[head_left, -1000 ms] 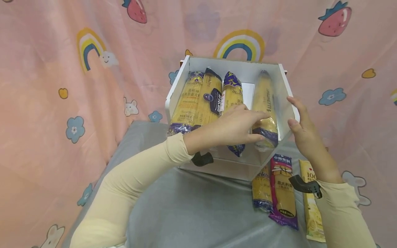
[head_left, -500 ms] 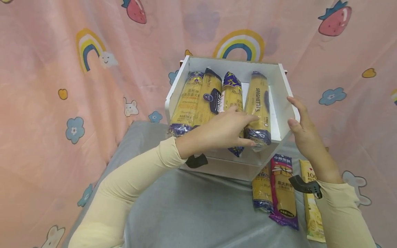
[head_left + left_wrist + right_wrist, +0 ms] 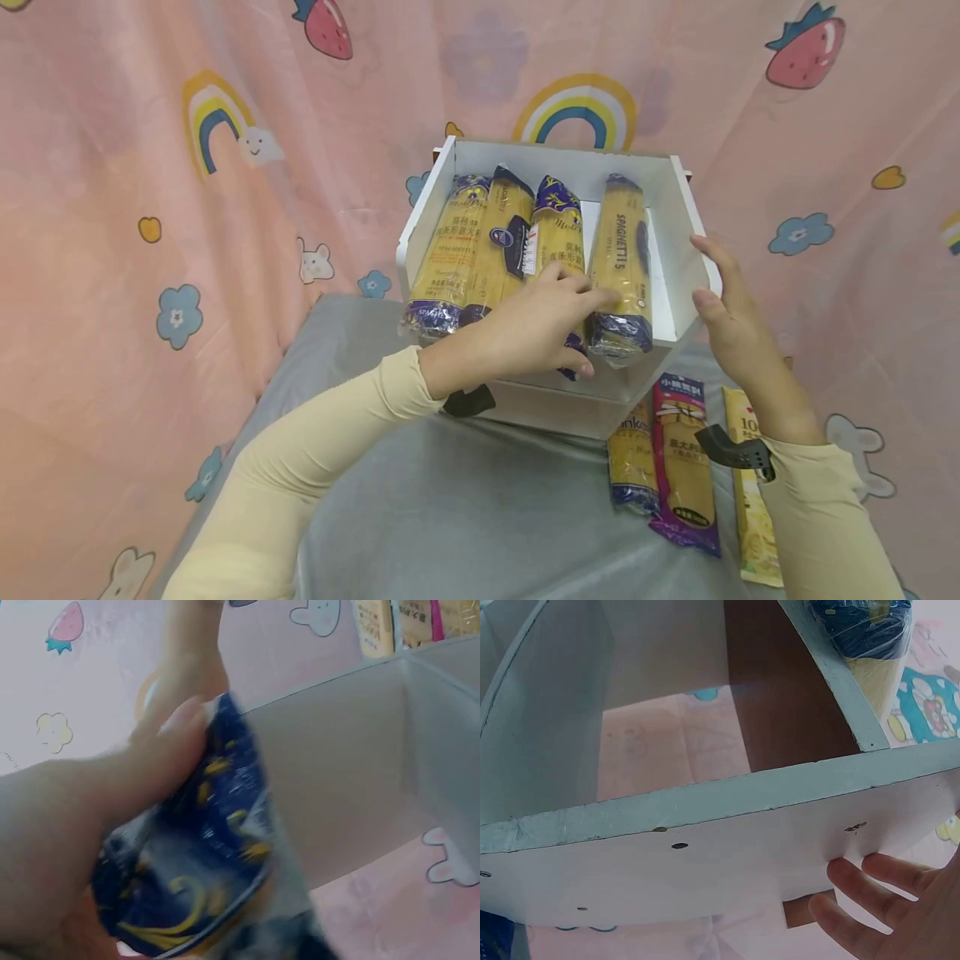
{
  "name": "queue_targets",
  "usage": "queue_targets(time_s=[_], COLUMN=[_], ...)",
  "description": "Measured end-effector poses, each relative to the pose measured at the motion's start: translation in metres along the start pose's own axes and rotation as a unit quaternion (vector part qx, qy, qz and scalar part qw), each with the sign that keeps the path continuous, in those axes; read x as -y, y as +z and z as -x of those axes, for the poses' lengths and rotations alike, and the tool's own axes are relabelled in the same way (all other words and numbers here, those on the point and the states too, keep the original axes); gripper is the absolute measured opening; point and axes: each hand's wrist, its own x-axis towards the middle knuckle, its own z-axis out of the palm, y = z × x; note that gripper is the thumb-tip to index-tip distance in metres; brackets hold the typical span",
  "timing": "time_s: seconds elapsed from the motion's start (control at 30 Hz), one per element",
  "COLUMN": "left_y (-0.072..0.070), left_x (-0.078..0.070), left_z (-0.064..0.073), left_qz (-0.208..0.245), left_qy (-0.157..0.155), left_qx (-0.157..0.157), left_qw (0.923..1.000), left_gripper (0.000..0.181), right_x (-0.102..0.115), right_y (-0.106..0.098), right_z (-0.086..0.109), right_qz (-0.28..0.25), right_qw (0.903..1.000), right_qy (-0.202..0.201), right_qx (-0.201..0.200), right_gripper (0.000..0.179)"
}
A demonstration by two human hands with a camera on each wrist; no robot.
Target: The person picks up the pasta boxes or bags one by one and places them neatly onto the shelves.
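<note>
1. Four pasta packs [image 3: 517,246] lie lengthwise in a white tray [image 3: 675,250]: first pack [image 3: 450,250] by the left wall, then second pack [image 3: 508,204], third pack [image 3: 561,233] and fourth pack [image 3: 618,242], nearest the right wall. Lying side by side seems to let them share its width.
2. The left hand [image 3: 517,325] reaches over the near edge onto the third pack, thumb against its blue end; whether this grip pinches or merely rests, I cannot tell.
3. The right hand [image 3: 738,333] is spread at the right wall's near corner, fingertips touching the outside, probably to steady the tray.
4. Below that corner, a blue-ended pack [image 3: 633,458], a purple pack [image 3: 688,467] and a partly hidden yellow pack [image 3: 757,525] lie on the grey-covered counter [image 3: 450,500].
5. Compared with one second earlier, the fourth pack sits farther from the right wall, closer to the third; the left thumb has left it. The right hand looks unchanged.
</note>
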Motion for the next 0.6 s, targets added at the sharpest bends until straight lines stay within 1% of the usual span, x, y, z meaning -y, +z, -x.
queue_targets(time_s=[0.13, 0.2, 0.27, 0.33, 0.4, 0.47, 0.5, 0.53, 0.57, 0.6], left_y=[0.009, 0.014, 0.019, 0.023, 0.028, 0.032, 0.034, 0.036, 0.037, 0.038], left_x=[-0.001, -0.002, -0.004, -0.005, -0.006, -0.008, -0.008, -0.008, -0.008, -0.008], left_z=[0.001, 0.001, 0.000, -0.002, -0.004, -0.005, -0.005, -0.005, -0.005, -0.004], left_qz=[0.037, 0.056, 0.070, 0.089, 0.121, 0.163, 0.188, 0.212, 0.230, 0.242], left_qy=[0.006, 0.008, 0.013, 0.019, 0.032, 0.045, 0.052, 0.057, 0.060, 0.061], left_qx=[-0.040, -0.061, -0.088, -0.120, -0.158, -0.193, -0.206, -0.217, -0.223, -0.225], left_qw=[0.9985, 0.9966, 0.9936, 0.9886, 0.9794, 0.9667, 0.9590, 0.9512, 0.9454, 0.9419], left_gripper=[0.068, 0.061, 0.057, 0.053, 0.049, 0.045, 0.043, 0.041, 0.040, 0.040], right_x=[-0.001, -0.001, -0.001, -0.001, -0.001, -0.001, -0.001, -0.001, -0.001, -0.002], right_y=[0.003, 0.004, 0.005, 0.004, 0.003, 0.003, 0.003, 0.003, 0.003, 0.002], right_z=[0.000, -0.001, -0.001, 0.000, 0.000, 0.001, 0.001, 0.001, 0.001, 0.001], right_qz=[-0.024, -0.027, -0.024, -0.016, -0.015, -0.008, -0.004, -0.003, -0.001, 0.000], right_qw=[0.9996, 0.9995, 0.9996, 0.9998, 0.9998, 0.9999, 0.9999, 0.9999, 0.9999, 0.9999], right_qy=[-0.008, -0.008, -0.005, -0.001, 0.001, 0.004, 0.008, 0.011, 0.014, 0.013], right_qx=[-0.012, -0.014, -0.015, -0.013, -0.011, -0.008, -0.007, -0.008, -0.008, -0.008], right_gripper=[0.057, 0.056, 0.056, 0.056, 0.056, 0.055, 0.055, 0.055, 0.055, 0.055])
